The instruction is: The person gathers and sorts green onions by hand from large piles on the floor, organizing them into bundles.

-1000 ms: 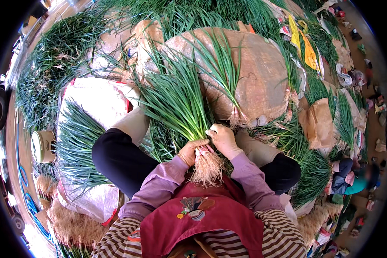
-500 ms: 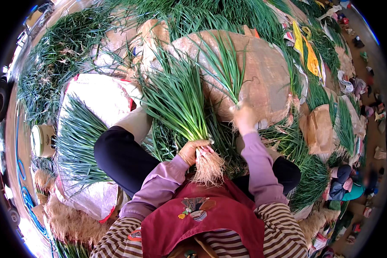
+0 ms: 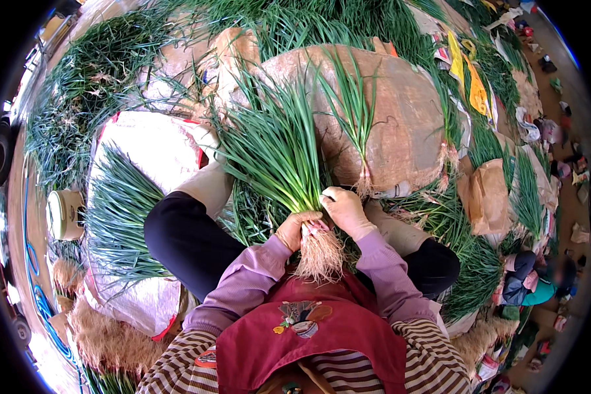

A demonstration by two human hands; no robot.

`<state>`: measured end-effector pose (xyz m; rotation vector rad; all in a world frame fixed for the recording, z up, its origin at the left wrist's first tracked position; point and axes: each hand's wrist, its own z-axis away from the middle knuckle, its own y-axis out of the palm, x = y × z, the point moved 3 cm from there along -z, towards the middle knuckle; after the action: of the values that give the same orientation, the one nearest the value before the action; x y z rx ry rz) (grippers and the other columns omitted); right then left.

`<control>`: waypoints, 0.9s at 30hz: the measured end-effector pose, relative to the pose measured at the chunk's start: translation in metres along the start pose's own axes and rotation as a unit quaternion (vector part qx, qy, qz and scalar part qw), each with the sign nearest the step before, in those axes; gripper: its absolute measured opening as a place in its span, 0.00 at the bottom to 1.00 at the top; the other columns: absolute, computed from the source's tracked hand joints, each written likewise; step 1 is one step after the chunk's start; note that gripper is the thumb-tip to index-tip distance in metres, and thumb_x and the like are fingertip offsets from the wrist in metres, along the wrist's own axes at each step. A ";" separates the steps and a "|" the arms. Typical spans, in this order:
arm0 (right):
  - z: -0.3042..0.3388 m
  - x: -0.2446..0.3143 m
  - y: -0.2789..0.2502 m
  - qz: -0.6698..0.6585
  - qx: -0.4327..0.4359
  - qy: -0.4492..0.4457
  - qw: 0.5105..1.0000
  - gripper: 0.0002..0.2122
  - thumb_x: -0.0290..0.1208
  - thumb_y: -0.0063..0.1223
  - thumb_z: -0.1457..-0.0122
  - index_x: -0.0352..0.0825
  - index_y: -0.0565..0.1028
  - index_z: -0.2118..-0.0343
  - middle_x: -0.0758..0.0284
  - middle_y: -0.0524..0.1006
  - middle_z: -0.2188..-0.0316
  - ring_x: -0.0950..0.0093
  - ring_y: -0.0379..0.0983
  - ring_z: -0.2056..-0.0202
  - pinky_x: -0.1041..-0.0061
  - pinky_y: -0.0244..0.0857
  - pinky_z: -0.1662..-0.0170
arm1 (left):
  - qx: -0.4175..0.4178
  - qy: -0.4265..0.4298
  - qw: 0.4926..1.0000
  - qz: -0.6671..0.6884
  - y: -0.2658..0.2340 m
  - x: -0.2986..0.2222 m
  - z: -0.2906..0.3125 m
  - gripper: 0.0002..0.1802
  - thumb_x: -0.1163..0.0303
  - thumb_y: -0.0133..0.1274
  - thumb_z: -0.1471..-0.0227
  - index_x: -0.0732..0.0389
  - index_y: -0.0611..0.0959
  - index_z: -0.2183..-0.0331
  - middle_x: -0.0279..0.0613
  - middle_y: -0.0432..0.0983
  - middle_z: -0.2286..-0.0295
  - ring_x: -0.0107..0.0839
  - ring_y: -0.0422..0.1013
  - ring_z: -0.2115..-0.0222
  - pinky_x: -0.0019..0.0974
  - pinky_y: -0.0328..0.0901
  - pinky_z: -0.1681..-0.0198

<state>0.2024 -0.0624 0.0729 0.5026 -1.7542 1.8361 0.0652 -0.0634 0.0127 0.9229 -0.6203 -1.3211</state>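
My left hand [image 3: 297, 230], in a beige glove, is wrapped round a thick bunch of scallions [image 3: 279, 154] just above its pale, stringy roots [image 3: 320, 256]. The long green leaves fan out away from me. My gloved right hand [image 3: 345, 209] is closed against the right side of the same bunch, fingertips on the white stems beside my left hand. What lies inside its fingers is mostly hidden. Beyond it, a smaller group of scallions [image 3: 356, 118] rests on a rounded brown board [image 3: 404, 131], roots toward me.
A pile of scallions [image 3: 121, 217] lies on a white sack [image 3: 154, 134] at my left, near a cream bucket [image 3: 65, 215]. More greens [image 3: 98, 85] heap up at the far left. At right are a brown paper sheet [image 3: 489, 197] and another person [image 3: 532, 282].
My right hand has come from the small group on the board back to the bunch in my left hand. That group now lies with its roots uncovered and looks thinner.
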 end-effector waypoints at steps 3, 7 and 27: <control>-0.001 0.013 0.005 0.048 -0.015 0.008 0.999 0.10 0.34 0.46 0.46 0.32 0.71 0.75 0.56 0.74 0.73 0.56 0.71 0.70 0.61 0.65 0.65 | -0.007 0.007 0.999 0.036 0.002 -0.001 0.001 0.16 0.67 0.52 0.55 0.73 0.79 0.78 0.53 0.77 0.78 0.39 0.75 0.77 0.38 0.72 0.68; -0.007 -0.044 0.022 -0.014 -0.129 0.173 0.976 0.12 0.36 0.43 0.44 0.31 0.70 0.75 0.52 0.74 0.78 0.52 0.71 0.72 0.58 0.64 0.68 | 0.020 0.046 0.998 0.050 -0.003 -0.005 0.004 0.11 0.73 0.52 0.56 0.69 0.78 0.68 0.53 0.77 0.76 0.42 0.75 0.75 0.43 0.71 0.66; -0.029 -0.047 -0.009 -0.071 0.054 0.133 0.987 0.10 0.35 0.50 0.44 0.33 0.77 0.68 0.59 0.78 0.73 0.62 0.74 0.70 0.69 0.67 0.64 | 0.038 0.070 0.995 0.057 0.000 -0.006 -0.006 0.15 0.71 0.52 0.55 0.69 0.77 0.63 0.56 0.76 0.70 0.39 0.75 0.74 0.38 0.71 0.66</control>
<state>0.2478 -0.0399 0.0492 0.3918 -1.4123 1.8103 0.0693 -0.0563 0.0097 1.0178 -0.6085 -1.1283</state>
